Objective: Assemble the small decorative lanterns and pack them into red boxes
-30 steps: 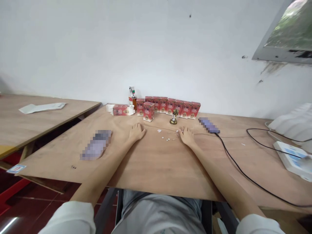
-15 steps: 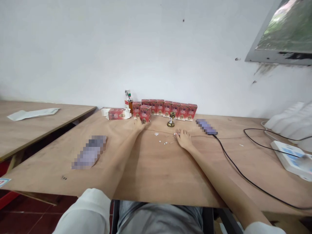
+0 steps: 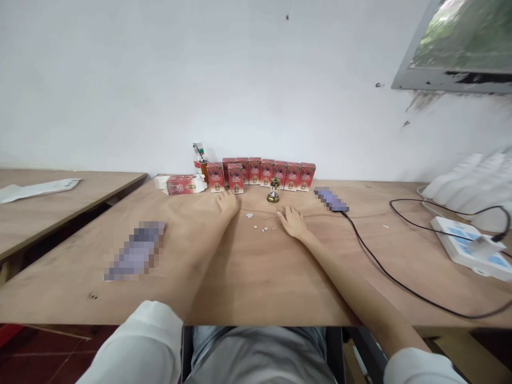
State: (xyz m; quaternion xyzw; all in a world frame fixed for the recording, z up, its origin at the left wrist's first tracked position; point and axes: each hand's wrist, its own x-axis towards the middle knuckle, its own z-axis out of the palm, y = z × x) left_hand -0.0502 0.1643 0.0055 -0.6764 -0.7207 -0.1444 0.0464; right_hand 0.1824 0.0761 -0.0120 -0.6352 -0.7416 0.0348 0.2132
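Observation:
My left hand (image 3: 227, 204) rests on the table with its fingers stretched out, holding nothing. Just beyond its fingertips, a red printed box (image 3: 236, 179) stands upright in front of the row. My right hand (image 3: 292, 221) lies palm down, fingers apart, beside small white round pieces (image 3: 264, 229) and thin slivers. A tiny white cut-out piece (image 3: 249, 215) sits between the two hands. Behind them stands a small gold-coloured ornament (image 3: 273, 191) with a white figure in its middle. More red boxes (image 3: 268, 173) form a line along the wall.
An opened red box (image 3: 181, 184) lies on its side at the left, near a bottle-like container (image 3: 202, 164). A blurred-out phone-like item (image 3: 138, 250) is at left, another (image 3: 332, 199) at right with a black cable (image 3: 384, 282). A white power strip (image 3: 466, 242) sits far right.
My left hand has let go of the red box, which now stands on the table, and has drawn back slightly. My right hand stays near the small pieces. The view has shifted a little.

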